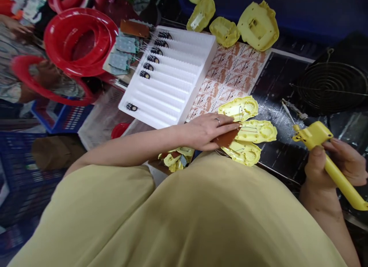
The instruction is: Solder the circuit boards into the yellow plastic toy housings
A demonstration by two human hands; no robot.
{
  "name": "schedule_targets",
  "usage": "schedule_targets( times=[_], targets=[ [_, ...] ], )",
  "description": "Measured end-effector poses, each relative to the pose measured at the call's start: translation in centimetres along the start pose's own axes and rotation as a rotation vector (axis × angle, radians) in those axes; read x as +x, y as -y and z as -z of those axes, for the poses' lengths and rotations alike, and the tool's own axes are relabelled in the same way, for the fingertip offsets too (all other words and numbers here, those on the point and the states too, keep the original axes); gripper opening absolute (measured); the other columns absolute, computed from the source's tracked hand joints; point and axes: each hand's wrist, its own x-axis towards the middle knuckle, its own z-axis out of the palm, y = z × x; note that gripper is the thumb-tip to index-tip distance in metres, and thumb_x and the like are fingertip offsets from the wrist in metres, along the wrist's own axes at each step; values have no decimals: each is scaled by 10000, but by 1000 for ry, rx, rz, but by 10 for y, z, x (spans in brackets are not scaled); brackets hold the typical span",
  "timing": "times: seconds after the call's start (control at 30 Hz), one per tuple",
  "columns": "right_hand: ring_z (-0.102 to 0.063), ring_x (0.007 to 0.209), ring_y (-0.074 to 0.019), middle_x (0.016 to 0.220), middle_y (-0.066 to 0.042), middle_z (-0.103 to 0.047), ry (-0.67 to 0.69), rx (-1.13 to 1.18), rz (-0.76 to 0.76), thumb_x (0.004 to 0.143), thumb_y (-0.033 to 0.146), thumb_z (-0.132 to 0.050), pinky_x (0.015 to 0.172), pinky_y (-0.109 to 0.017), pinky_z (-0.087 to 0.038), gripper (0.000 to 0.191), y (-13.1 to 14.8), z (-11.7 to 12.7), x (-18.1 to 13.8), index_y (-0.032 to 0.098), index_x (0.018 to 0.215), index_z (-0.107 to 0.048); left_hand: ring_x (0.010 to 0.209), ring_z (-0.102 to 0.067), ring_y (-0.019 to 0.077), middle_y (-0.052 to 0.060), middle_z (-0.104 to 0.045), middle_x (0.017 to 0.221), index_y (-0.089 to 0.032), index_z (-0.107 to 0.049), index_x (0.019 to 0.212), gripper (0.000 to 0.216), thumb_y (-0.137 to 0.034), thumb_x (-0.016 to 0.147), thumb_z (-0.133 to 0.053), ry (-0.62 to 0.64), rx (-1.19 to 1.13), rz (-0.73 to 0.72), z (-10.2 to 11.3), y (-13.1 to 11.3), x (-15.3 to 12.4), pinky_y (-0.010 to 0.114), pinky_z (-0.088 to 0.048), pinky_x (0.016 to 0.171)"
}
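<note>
My left hand, a ring on one finger, reaches across to the yellow plastic shells and holds a brown circuit board between thumb and fingers. Its fingertips touch the middle yellow shell, near thin wires. One yellow shell lies behind it and another yellow shell in front, both partly overlapped. In my right hand is a yellow soldering gun, fingers wrapped round its handle. Its thin tip points up and left, apart from the shells.
A white foam tray holds several small black parts in its grooves. Grey-blue boards stand at its left edge. More yellow shells lie at the back. A round wire guard is at right; red rings and another person's hand are left.
</note>
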Motion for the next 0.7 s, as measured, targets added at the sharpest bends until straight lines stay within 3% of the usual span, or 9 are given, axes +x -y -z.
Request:
schedule_targets(
  times=[0.07,0.13,0.23,0.33,0.43,0.53,0.7],
  targets=[
    [-663,499,-216,750,-23,-790,5,2,-5,817,629,-964,411,-357,-453,369,-3,1,-2,324,1011,-890,1669,-510,417,323,-460,1787,-67,-507,1736,827,-481,1046,-700,11,-7,-48,-7,-5,-7,522,-534,1278],
    [-644,475,-212,752,-23,-792,7,11,13,799,642,-970,395,-365,-410,387,-7,2,-3,322,1001,-886,1732,-404,447,272,-364,1854,-163,-525,1747,839,-477,1009,-769,37,19,-74,-17,-7,-9,582,-478,1331],
    [-668,496,-229,752,-21,-788,9,31,39,792,629,-973,408,-379,-424,384,-11,1,-2,321,1004,-882,1738,-411,397,169,-431,1848,-327,-569,1722,724,-304,1017,-734,46,90,-36,-31,-9,-5,593,-435,1358],
    [-661,491,-221,713,-19,-772,-31,50,57,798,639,-969,403,-375,-449,373,-15,-4,-1,322,976,-882,1690,-499,332,130,-546,1787,-376,-583,1701,651,-197,1076,-613,-33,153,-18,-38,-8,4,529,-496,1292],
    [-611,451,-196,672,-10,-743,-90,54,108,795,685,-962,383,-365,-415,399,-19,-8,1,321,937,-877,1626,-570,318,138,-598,1745,-341,-609,1678,569,-231,1122,-575,-126,163,-95,-41,-3,9,475,-565,1196],
    [-609,476,-182,720,-4,-740,-56,45,122,874,673,-921,432,-356,-448,396,-15,-7,3,300,997,-870,1511,-657,329,183,-632,1702,-241,-601,1682,550,-261,1133,-569,-179,173,-137,-43,2,10,449,-615,1115],
    [-772,652,-220,882,-52,-792,225,160,143,1093,709,-673,539,-326,-613,595,14,-3,8,195,1366,-794,1441,-698,320,203,-648,1681,-174,-596,1672,528,-306,1164,-538,-222,229,-147,-50,3,10,438,-631,1134]
  ],
)
